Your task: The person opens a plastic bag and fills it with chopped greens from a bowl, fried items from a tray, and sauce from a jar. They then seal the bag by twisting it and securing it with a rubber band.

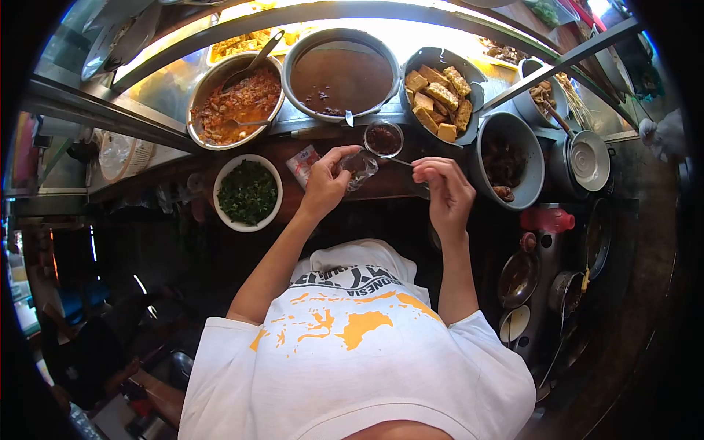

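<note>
My left hand (327, 182) is closed on the edge of a small clear plastic bag (362, 170), which hangs partly open toward the right. Between the fingers of my right hand (444, 189) is the thin metal handle of a spoon (400, 161). It slants to a small clear jar (383, 137) of dark red paste, just beyond both hands. The spoon's bowl end is hard to make out at the jar's near rim. A red and white packet (303, 163) lies beside my left hand. Left of it stands a white bowl of chopped greens (248, 193).
Along the back are a pot of red stew (236, 110) with spoons, a pot of brown broth (340, 73) and a basin of fried tofu and tempeh (440, 95). A grey basin of dark pieces (509, 161) stands right. Metal bars (352, 10) cross above.
</note>
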The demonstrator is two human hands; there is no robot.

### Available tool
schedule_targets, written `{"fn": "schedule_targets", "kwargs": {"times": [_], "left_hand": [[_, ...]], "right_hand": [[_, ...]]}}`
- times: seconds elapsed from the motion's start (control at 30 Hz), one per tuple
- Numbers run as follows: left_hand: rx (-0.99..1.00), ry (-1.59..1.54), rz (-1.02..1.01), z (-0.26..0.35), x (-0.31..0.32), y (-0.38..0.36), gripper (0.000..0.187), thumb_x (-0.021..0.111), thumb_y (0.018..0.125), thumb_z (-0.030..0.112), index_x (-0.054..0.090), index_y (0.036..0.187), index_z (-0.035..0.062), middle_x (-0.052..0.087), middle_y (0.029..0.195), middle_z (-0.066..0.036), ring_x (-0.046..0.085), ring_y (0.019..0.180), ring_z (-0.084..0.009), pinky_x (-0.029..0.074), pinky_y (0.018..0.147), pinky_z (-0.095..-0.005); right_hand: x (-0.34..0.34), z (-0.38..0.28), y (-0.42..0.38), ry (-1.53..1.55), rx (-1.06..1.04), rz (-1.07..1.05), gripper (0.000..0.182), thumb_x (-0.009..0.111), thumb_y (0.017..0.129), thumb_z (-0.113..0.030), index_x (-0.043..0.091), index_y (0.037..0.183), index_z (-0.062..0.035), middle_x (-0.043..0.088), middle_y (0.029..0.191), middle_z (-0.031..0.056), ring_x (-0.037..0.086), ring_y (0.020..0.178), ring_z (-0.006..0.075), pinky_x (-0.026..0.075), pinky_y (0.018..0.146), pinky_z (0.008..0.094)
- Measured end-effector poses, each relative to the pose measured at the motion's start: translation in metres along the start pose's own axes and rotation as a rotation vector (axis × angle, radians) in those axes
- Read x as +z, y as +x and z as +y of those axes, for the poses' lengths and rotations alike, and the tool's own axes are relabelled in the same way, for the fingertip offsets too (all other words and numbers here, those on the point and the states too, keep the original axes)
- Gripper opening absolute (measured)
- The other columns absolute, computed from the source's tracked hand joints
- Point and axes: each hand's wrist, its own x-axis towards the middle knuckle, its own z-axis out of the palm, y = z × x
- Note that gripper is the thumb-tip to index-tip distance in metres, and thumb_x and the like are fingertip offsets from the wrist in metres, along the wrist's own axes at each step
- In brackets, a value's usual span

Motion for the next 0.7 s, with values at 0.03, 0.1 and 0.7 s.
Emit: {"fn": "schedule_targets", "kwargs": {"times": [0.03, 0.1, 0.7], "left_hand": [[0.013, -0.011, 0.007, 0.001, -0.001, -0.001, 0.049, 0.042, 0.081, -0.011, 0.056, 0.127, 0.0011, 0.064, 0.111, -0.006, 0.061, 0.087, -0.0056, 0.051, 0.069, -0.0176], [0.039, -0.030, 0.025, 0.002, -0.003, -0.006, 0.051, 0.040, 0.080, -0.012, 0.056, 0.127, 0.0013, 0.064, 0.112, -0.006, 0.062, 0.088, -0.0065, 0.051, 0.072, -0.0183], [0.107, 0.108, 0.572, 0.167, -0.197, -0.159, 0.042, 0.050, 0.083, 0.002, 0.063, 0.123, 0.0026, 0.051, 0.067, 0.006, 0.041, 0.055, 0.0002, 0.031, 0.049, -0.0156]], "right_hand": [[-0.001, -0.002, 0.001, -0.017, -0.039, 0.039, 0.011, 0.055, 0.095, -0.003, 0.062, 0.089, 0.0035, 0.066, 0.089, 0.0109, 0.063, 0.072, 0.0118, 0.051, 0.064, 0.0235], [-0.006, -0.003, 0.007, -0.065, -0.016, 0.089, 0.011, 0.055, 0.096, -0.005, 0.062, 0.091, 0.0032, 0.066, 0.089, 0.0101, 0.062, 0.072, 0.0118, 0.051, 0.065, 0.0236], [0.033, -0.006, 0.030, -0.536, -0.035, -0.036, 0.020, 0.059, 0.094, -0.015, 0.065, 0.109, -0.0032, 0.064, 0.106, 0.0100, 0.059, 0.090, 0.0201, 0.047, 0.075, 0.0307]]}}
